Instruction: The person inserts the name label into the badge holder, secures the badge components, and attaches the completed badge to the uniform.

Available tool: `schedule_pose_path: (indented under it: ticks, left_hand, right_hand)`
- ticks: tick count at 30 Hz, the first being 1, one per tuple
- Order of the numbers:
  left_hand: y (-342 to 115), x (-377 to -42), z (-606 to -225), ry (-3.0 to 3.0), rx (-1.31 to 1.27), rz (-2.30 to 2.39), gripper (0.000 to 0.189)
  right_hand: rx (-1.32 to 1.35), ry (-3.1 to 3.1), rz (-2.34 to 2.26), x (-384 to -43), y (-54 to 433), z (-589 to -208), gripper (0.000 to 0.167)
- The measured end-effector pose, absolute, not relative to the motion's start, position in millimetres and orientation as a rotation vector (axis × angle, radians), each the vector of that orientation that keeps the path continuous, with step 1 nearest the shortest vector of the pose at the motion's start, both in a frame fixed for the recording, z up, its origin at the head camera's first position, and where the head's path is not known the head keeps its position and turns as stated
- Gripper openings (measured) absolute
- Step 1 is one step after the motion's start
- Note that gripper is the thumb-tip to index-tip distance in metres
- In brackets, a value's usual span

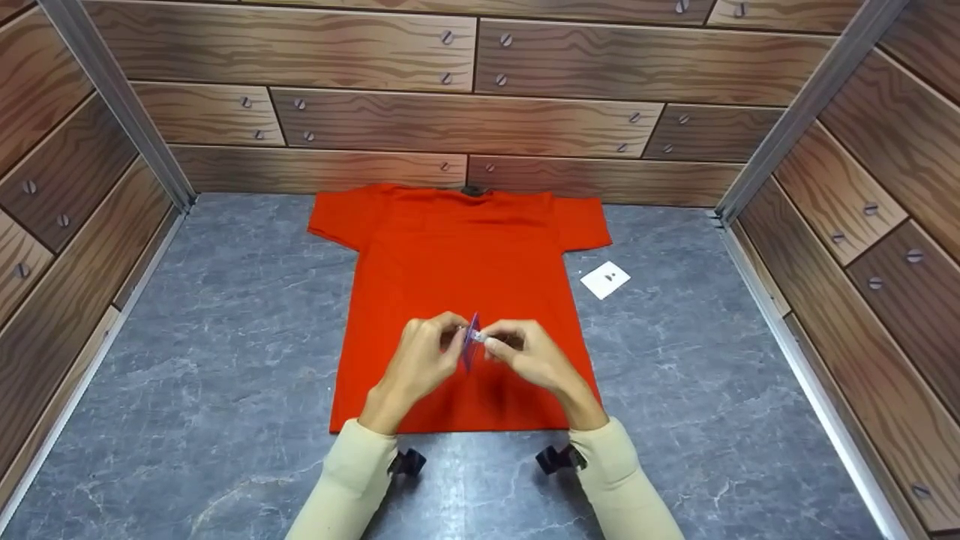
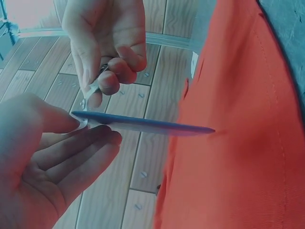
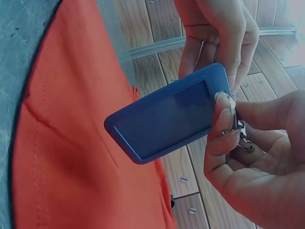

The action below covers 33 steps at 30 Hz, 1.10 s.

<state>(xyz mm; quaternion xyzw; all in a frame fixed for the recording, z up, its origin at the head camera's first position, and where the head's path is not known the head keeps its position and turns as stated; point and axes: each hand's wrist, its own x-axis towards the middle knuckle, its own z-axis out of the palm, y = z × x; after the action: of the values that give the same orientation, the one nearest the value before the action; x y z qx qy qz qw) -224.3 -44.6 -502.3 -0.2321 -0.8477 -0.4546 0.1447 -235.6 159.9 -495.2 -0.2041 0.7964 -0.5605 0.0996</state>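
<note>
Your left hand (image 1: 421, 351) pinches blue rectangular plastic holder (image 3: 164, 119), right hand (image 1: 531, 354) silver metal clip (image 3: 242, 128), above red cloth T-shirt (image 1: 461, 266), grey marbled surface (image 1: 240, 330) both sides.

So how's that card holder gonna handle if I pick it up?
The card holder is probably stiff: its edge looks straight though held near one end. Likely light, being thin. Its smooth face may feel slippery.

A smooth plastic badge holder (image 3: 167, 117) and shiny metal clip (image 3: 242, 128) gleam above a matt cloth T-shirt (image 1: 465, 262), with faintly glossy bench (image 1: 247, 315) beneath the shirt, wood-grained panels (image 1: 375, 49) behind it, paper card (image 1: 598, 283) alongside it.
</note>
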Motion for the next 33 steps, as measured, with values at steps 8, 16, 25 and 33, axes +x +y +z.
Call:
schedule_pose_path:
  ticks: [8, 16, 25, 33]
  left_hand:
    - [-44.3, -225.5, -502.1, -2.44, -0.68, -1.335, 0.01]
    - [-46.6, -228.6, -505.4, -2.506, -0.739, -1.393, 0.027]
    - [-50.1, -228.7, -508.0, -2.689, -0.854, -1.296, 0.074]
    - [-51.4, -227.6, -510.9, -2.777, -0.876, -1.323, 0.095]
  right_hand:
    - [-0.603, 2.36, -1.685, -234.5, 161.9, -490.1, 0.016]
    - [-0.576, 2.392, -1.688, -234.7, 163.0, -490.6, 0.015]
    - [-0.6, 2.368, -1.691, -231.9, 165.6, -487.8, 0.017]
    - [-0.601, 2.358, -1.681, -228.9, 165.9, -480.2, 0.016]
